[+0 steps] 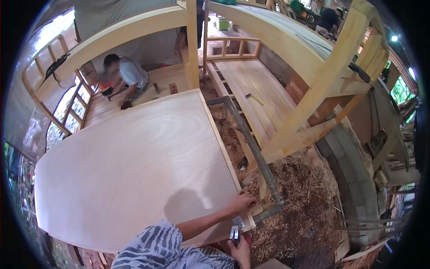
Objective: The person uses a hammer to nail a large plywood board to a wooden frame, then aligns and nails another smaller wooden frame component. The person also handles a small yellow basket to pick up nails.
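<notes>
A large pale wood panel point(134, 166) with light wooden edge strips point(225, 158) lies in front of me. My left hand point(243, 202) is curled over the right strip close to the near corner; its fingertips are partly hidden. Just below it, my right hand point(241, 252) is wrapped round a metal pliers-like tool point(234, 232) with two prongs. The tool's head points up at the panel's near edge, beside the corner. Whether it touches the wood I cannot tell.
A dark metal frame point(251, 148) runs along the panel's right side, above floor shavings point(309, 193). Wooden bunk-bed frames point(286, 125) stand beyond; a yellow-handled tool point(255, 98) lies on one slatted base. Another person point(133, 74) crouches on boards at the far left, near a hammer point(156, 88).
</notes>
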`<state>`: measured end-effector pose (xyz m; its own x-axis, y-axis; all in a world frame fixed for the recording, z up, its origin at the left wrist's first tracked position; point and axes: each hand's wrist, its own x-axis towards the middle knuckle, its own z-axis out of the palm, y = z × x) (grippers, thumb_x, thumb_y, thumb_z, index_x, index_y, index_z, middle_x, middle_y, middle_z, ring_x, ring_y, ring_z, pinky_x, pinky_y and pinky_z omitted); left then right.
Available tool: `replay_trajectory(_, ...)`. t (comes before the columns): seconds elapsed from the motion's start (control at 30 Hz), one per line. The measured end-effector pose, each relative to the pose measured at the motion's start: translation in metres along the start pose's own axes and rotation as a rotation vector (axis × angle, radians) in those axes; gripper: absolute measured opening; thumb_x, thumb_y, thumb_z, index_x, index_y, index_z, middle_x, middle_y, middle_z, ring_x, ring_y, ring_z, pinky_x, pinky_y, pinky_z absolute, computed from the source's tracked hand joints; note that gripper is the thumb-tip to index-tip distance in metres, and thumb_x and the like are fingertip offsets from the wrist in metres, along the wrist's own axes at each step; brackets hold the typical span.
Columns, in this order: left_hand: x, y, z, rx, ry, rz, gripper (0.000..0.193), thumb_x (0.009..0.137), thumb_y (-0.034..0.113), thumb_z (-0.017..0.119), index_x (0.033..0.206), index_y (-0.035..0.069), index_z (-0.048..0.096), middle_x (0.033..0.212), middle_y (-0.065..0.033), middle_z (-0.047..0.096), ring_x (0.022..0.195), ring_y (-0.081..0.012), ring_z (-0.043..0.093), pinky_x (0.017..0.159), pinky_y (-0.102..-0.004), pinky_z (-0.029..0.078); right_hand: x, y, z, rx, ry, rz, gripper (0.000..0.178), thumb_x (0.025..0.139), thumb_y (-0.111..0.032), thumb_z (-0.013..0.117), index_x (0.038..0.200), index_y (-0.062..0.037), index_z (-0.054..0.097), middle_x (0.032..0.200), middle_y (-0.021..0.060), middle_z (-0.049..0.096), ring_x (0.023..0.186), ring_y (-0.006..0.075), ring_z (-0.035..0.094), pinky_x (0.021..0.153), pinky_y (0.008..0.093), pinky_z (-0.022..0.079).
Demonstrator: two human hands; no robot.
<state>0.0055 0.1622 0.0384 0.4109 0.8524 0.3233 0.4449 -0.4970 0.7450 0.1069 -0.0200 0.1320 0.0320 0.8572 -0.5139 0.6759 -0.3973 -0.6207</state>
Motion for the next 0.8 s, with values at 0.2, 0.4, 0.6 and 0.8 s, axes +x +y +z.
replay_trajectory(0.2, -0.003, 0.000, -0.023, 0.066, -0.078, -0.089, 0.014, 0.094, 0.025, 0.067, 0.103, 0.016, 0.071, 0.103, -0.0015, 0.068, 0.109, -0.0218, 0.062, 0.102, -0.0422, 0.039, -0.009, -0.029, -0.005, 0.041, -0.084, 0.076, 0.054, 0.083, -0.024, 0.082, 0.127, 0.0026, 0.062, 0.112, 0.0245, 0.073, 0.109, 0.0388, 0.071, 0.092, 0.0443, 0.054)
replay_trajectory(0.4, 0.000, 0.008, -0.002, 0.013, -0.072, -0.067, 0.011, 0.094, 0.022, 0.067, 0.101, 0.015, 0.070, 0.102, -0.0020, 0.068, 0.107, -0.0227, 0.063, 0.099, -0.0422, 0.041, -0.014, -0.004, 0.003, -0.112, -0.137, 0.028, 0.066, 0.081, -0.042, 0.078, 0.128, 0.0011, 0.061, 0.114, 0.0322, 0.069, 0.113, 0.0471, 0.065, 0.096, 0.0521, 0.052)
replay_trajectory(0.6, 0.009, 0.020, -0.007, -0.115, 0.042, -0.053, 0.012, 0.094, 0.018, 0.066, 0.104, 0.012, 0.068, 0.101, -0.0073, 0.069, 0.104, -0.0276, 0.064, 0.099, -0.0434, 0.044, -0.016, -0.001, 0.002, -0.223, -0.105, 0.018, 0.060, 0.085, -0.045, 0.071, 0.128, -0.0031, 0.060, 0.108, 0.0332, 0.069, 0.106, 0.0513, 0.065, 0.096, 0.0565, 0.052)
replay_trajectory(0.8, 0.001, 0.001, -0.011, -0.139, 0.067, -0.096, 0.012, 0.096, 0.021, 0.065, 0.101, 0.011, 0.066, 0.093, -0.0100, 0.067, 0.096, -0.0298, 0.064, 0.097, -0.0445, 0.045, -0.009, -0.004, 0.006, -0.234, -0.192, 0.028, 0.067, 0.086, -0.050, 0.069, 0.131, -0.0017, 0.059, 0.114, 0.0326, 0.068, 0.110, 0.0500, 0.064, 0.098, 0.0555, 0.051)
